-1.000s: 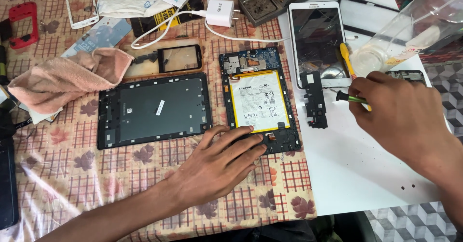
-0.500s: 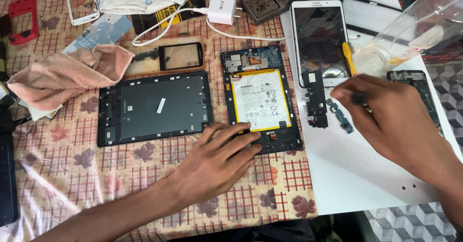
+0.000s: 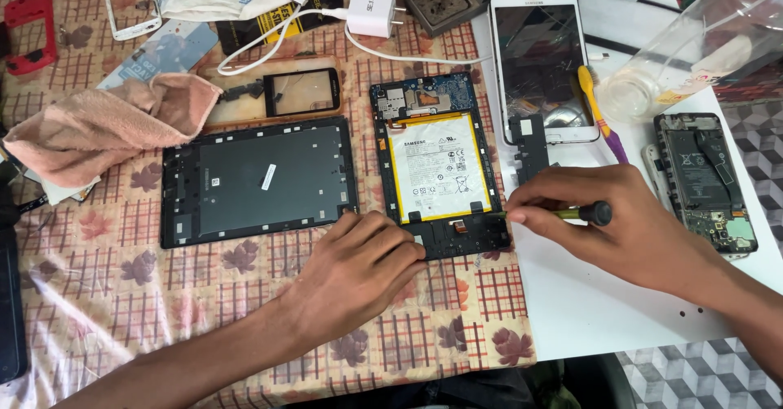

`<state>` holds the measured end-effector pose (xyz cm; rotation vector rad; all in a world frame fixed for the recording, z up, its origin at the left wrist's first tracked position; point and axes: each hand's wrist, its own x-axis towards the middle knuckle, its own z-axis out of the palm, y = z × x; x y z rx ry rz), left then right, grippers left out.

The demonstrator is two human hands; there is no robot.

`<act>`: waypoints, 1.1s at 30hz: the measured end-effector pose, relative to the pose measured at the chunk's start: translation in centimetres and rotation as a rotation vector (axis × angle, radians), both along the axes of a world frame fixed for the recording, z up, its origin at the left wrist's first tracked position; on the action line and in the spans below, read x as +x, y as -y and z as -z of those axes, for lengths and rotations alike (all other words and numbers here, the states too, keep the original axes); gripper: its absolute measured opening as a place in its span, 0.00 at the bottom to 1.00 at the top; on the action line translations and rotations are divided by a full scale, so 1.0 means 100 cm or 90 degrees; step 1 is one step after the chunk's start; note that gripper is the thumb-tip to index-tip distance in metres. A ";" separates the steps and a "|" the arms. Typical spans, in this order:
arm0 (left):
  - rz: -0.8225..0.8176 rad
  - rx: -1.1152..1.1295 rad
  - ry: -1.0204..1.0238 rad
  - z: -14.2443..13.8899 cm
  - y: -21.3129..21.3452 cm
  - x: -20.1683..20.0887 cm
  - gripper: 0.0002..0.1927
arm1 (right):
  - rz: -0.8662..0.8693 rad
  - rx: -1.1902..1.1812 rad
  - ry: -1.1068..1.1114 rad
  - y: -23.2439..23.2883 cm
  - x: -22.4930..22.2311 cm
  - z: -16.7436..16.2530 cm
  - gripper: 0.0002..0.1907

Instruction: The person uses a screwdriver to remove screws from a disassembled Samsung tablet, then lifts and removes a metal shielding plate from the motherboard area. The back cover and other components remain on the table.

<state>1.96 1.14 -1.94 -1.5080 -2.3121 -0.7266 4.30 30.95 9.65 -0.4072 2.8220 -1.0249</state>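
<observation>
An opened tablet body point(image 3: 436, 164) with a white battery and blue circuit board lies on the patterned tablecloth. My left hand point(image 3: 355, 266) rests flat on its lower left corner, pressing it down. My right hand point(image 3: 620, 225) grips a small screwdriver point(image 3: 583, 212) with a yellow-green shaft and black cap. Its tip points left at the tablet's lower right edge. To the left lies the tablet's dark back frame point(image 3: 259, 179). A small black cover piece point(image 3: 530, 148) sits just right of the tablet.
A white tablet point(image 3: 542, 62) and yellow-purple toothbrush point(image 3: 599, 111) lie on the white board point(image 3: 603, 311). An opened phone point(image 3: 705, 181) sits far right, a clear plastic container point(image 3: 693, 42) behind it. Pink cloth point(image 3: 98, 128), charger point(image 3: 371, 13), phone screen point(image 3: 298, 92) and red case point(image 3: 28, 30) crowd the back.
My right hand has moved left from the white board to the tablet's lower right edge, carrying the screwdriver. My left hand has stayed on the tablet's corner.
</observation>
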 end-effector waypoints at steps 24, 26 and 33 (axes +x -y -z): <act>-0.112 0.051 0.051 -0.022 0.002 -0.008 0.15 | -0.021 0.013 0.015 0.008 0.000 -0.011 0.11; -0.112 0.051 0.054 -0.022 0.001 -0.008 0.15 | -0.027 0.014 -0.004 0.007 0.001 -0.011 0.11; -0.098 0.035 0.028 -0.022 0.002 -0.008 0.15 | -0.015 0.028 -0.039 -0.001 -0.001 -0.008 0.08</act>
